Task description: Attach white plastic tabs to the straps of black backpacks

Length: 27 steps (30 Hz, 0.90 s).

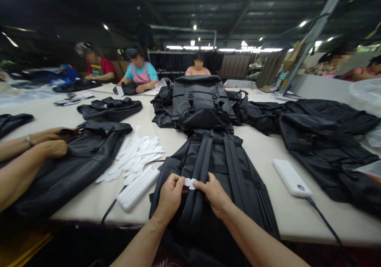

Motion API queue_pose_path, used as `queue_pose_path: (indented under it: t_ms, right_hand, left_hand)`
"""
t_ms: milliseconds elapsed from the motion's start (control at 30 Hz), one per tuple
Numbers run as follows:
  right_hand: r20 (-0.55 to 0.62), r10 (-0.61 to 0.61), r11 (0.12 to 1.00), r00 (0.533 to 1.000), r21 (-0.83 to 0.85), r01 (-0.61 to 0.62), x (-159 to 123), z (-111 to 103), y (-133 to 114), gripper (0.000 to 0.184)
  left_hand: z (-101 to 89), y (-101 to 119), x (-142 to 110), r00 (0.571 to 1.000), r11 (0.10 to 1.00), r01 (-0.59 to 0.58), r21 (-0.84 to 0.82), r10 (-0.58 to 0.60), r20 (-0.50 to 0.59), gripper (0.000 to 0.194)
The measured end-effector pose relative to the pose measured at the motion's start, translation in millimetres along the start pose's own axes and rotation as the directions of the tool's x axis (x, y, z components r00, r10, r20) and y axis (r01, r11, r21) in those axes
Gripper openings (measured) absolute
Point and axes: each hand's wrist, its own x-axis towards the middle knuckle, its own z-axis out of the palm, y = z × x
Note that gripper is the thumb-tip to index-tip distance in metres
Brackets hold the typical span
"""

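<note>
A black backpack [220, 168] lies strap side up in front of me, hanging over the table's near edge. Both my hands hover over its lower part. My left hand [169, 195] and my right hand [212, 193] each pinch one end of a small white sticker [189, 183] held between them. Just left of the backpack rests a white stack of stickers [138, 187], with many loose white stickers [135, 156] spread beyond it.
A white power bank [291, 177] with a black cable lies at my right. More black backpacks [202, 100] are piled across the table [262, 148]. A co-worker's arms [35, 148] handle a black bag [74, 164] on the left. Several people sit at the far end.
</note>
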Motion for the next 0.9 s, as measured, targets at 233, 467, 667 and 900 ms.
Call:
queue_pose_path:
  t_ms: [233,467,667,900]
  right_hand:
    - [0.170,-0.096,0.975,0.981,0.216,0.058,-4.7,-6.2,0.8,0.058]
    - [0.075,-0.069,0.971,0.995,-0.224,0.085,-0.7,-6.8,-4.3,0.050]
    - [0.026,-0.104,0.582,0.994,-0.809,0.082,11.9,-53.2,-20.1,0.063]
    - [0.320,-0.511,-0.112,0.798,-0.945,0.308,58.4,18.6,-87.4,0.039]
  left_hand:
    - [6.6,1.3,2.0,0.985,0.965,0.175,-0.198,-0.174,0.022,0.025]
    - [13.3,0.6,-2.5,0.982,0.959,0.190,-0.210,-0.189,0.026,0.016]
    - [2.1,6.6,-16.7,0.999,1.000,0.029,0.000,-0.029,0.040,0.007]
    - [-30.8,2.8,-11.5,0.938,0.832,-0.322,0.451,0.345,0.034,0.014]
